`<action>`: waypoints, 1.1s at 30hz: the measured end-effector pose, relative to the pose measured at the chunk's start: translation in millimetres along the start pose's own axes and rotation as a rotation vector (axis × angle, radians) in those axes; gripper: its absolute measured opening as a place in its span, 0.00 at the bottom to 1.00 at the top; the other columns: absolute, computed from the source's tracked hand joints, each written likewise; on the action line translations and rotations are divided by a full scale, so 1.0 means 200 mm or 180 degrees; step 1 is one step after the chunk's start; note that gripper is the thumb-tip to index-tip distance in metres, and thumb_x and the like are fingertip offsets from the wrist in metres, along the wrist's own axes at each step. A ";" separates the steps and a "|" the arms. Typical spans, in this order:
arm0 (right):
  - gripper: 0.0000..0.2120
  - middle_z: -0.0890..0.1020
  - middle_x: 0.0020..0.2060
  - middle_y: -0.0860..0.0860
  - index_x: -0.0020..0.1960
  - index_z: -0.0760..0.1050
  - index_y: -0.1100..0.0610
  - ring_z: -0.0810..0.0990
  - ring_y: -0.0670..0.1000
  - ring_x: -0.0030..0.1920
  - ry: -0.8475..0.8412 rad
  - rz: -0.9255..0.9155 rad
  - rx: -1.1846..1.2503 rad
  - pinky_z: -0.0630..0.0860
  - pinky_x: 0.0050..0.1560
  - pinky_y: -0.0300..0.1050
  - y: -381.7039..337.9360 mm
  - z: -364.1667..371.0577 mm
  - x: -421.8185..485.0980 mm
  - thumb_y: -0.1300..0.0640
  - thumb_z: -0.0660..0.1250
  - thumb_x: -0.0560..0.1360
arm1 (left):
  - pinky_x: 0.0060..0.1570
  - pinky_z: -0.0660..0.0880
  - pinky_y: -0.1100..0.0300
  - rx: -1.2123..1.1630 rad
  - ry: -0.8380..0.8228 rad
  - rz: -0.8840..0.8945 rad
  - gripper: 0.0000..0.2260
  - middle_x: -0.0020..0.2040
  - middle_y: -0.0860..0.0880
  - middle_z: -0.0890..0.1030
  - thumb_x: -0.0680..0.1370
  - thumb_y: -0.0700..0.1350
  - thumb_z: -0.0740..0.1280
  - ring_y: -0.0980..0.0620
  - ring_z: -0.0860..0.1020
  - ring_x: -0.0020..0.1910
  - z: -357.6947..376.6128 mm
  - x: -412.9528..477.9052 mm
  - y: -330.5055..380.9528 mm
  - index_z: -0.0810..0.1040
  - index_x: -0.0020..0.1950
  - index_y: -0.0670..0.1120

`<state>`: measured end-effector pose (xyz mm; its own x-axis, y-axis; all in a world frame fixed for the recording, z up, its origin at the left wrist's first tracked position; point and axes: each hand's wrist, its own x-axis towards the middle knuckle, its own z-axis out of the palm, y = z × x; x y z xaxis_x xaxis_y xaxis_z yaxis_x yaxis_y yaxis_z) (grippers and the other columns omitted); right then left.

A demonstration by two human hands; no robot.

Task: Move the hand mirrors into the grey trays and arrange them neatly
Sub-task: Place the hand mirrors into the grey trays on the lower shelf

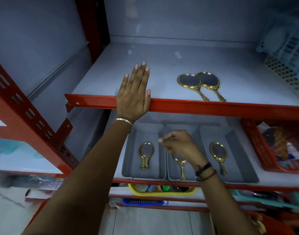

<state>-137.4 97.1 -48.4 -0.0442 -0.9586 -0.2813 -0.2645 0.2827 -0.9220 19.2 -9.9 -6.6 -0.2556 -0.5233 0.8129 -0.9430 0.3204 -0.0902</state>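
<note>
Two gold-framed hand mirrors (198, 83) lie overlapping on the upper shelf, handles toward the red front edge. My left hand (134, 92) rests flat on that shelf's edge, fingers together, holding nothing. Three grey trays stand side by side on the shelf below. The left tray (128, 156) holds one mirror (145, 154). The right tray (243, 160) holds another mirror (219, 156). Over the middle tray (169, 168) my right hand (178, 145) hovers with loosely curled fingers, just above a third mirror (180, 164) whose head it hides; whether it touches that mirror is unclear.
A red basket (257, 150) with goods sits right of the trays. White and blue perforated baskets (287, 65) stand at the upper shelf's right. A yellow basket (162, 192) and a blue one (142, 201) sit on lower shelves. Red rack uprights (26, 116) rise at left.
</note>
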 end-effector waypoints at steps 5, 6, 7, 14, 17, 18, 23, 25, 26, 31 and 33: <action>0.06 0.79 0.29 0.50 0.37 0.77 0.56 0.76 0.41 0.24 0.0594 -0.0803 0.0064 0.75 0.26 0.31 -0.37 -0.34 -0.18 0.60 0.72 0.72 | 0.75 0.45 0.56 -0.0112 -0.0118 -0.0418 0.27 0.75 0.43 0.65 0.77 0.47 0.54 0.48 0.61 0.75 -0.03 0.01 0.06 0.62 0.75 0.40; 0.06 0.80 0.31 0.50 0.36 0.77 0.54 0.76 0.39 0.25 0.0918 -0.0947 -0.0119 0.75 0.27 0.32 -0.40 -0.39 -0.14 0.59 0.71 0.72 | 0.75 0.44 0.56 -0.0129 -0.0165 -0.0468 0.27 0.76 0.43 0.64 0.77 0.47 0.54 0.48 0.60 0.75 -0.04 0.01 0.08 0.61 0.75 0.40; 0.06 0.81 0.33 0.49 0.37 0.78 0.53 0.77 0.38 0.26 0.1257 -0.1041 -0.0393 0.76 0.31 0.35 -0.42 -0.43 -0.10 0.57 0.72 0.71 | 0.75 0.44 0.56 -0.0128 -0.0199 -0.0480 0.27 0.76 0.43 0.64 0.77 0.48 0.53 0.48 0.60 0.75 -0.05 0.02 0.11 0.61 0.75 0.40; 0.14 0.80 0.58 0.58 0.59 0.77 0.59 0.78 0.60 0.59 0.2122 -0.0473 -0.2464 0.75 0.50 0.47 -0.51 -0.47 0.17 0.58 0.68 0.74 | 0.75 0.49 0.52 -0.0245 -0.0352 -0.0639 0.28 0.77 0.44 0.61 0.77 0.49 0.53 0.49 0.59 0.76 -0.04 0.06 0.21 0.59 0.76 0.41; 0.15 0.78 0.62 0.59 0.61 0.75 0.62 0.76 0.60 0.63 0.2033 -0.0077 -0.2930 0.75 0.57 0.50 -0.53 -0.43 0.23 0.65 0.64 0.75 | 0.74 0.49 0.52 -0.0212 -0.0326 -0.0558 0.28 0.76 0.44 0.63 0.77 0.49 0.52 0.48 0.60 0.76 -0.03 0.05 0.19 0.61 0.76 0.40; 0.15 0.79 0.61 0.59 0.61 0.75 0.62 0.76 0.60 0.62 0.2022 -0.0042 -0.3032 0.75 0.57 0.50 -0.54 -0.42 0.24 0.67 0.63 0.75 | 0.74 0.49 0.52 -0.0216 -0.0329 -0.0553 0.28 0.76 0.44 0.63 0.76 0.49 0.52 0.48 0.60 0.76 -0.03 0.05 0.19 0.61 0.75 0.40; 0.16 0.79 0.61 0.56 0.62 0.74 0.59 0.76 0.59 0.62 0.1822 0.0042 -0.2720 0.73 0.55 0.47 -0.54 -0.46 0.25 0.66 0.63 0.74 | 0.74 0.50 0.52 -0.0200 -0.0348 -0.0531 0.28 0.76 0.44 0.64 0.76 0.49 0.53 0.48 0.61 0.75 -0.02 0.05 0.18 0.62 0.75 0.40; 0.18 0.78 0.63 0.54 0.64 0.73 0.55 0.76 0.58 0.63 0.1562 0.0014 -0.2349 0.72 0.57 0.46 -0.53 -0.50 0.25 0.63 0.63 0.75 | 0.74 0.50 0.52 -0.0203 -0.0357 -0.0538 0.28 0.76 0.44 0.64 0.76 0.48 0.53 0.47 0.61 0.75 -0.02 0.05 0.19 0.62 0.75 0.40; 0.19 0.78 0.63 0.54 0.65 0.72 0.54 0.76 0.59 0.62 0.1439 -0.0029 -0.2121 0.73 0.58 0.46 -0.53 -0.52 0.24 0.61 0.64 0.75 | 0.74 0.50 0.52 -0.0197 -0.0361 -0.0545 0.28 0.76 0.44 0.64 0.76 0.48 0.53 0.47 0.61 0.75 -0.03 0.05 0.19 0.62 0.75 0.40; 0.12 0.75 0.33 0.51 0.37 0.77 0.63 0.74 0.51 0.36 0.1273 -0.0750 -0.0717 0.69 0.37 0.40 -0.52 -0.58 0.05 0.57 0.66 0.75 | 0.74 0.51 0.52 -0.0217 -0.0344 -0.0555 0.28 0.76 0.43 0.64 0.76 0.49 0.52 0.47 0.62 0.75 -0.03 0.05 0.18 0.62 0.75 0.40; 0.08 0.76 0.33 0.49 0.42 0.77 0.61 0.70 0.46 0.30 0.0889 -0.0843 -0.0267 0.68 0.32 0.37 -0.47 -0.58 -0.09 0.58 0.66 0.76 | 0.73 0.52 0.52 -0.0222 -0.0301 -0.0541 0.28 0.75 0.43 0.65 0.76 0.48 0.53 0.47 0.62 0.75 -0.03 0.05 0.18 0.63 0.75 0.40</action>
<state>-223.6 83.2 74.5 -0.2213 -0.9735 0.0573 -0.3793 0.0318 -0.9247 -16.7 1.4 1.1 -0.1159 -0.6452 0.7551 -0.9581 0.2732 0.0864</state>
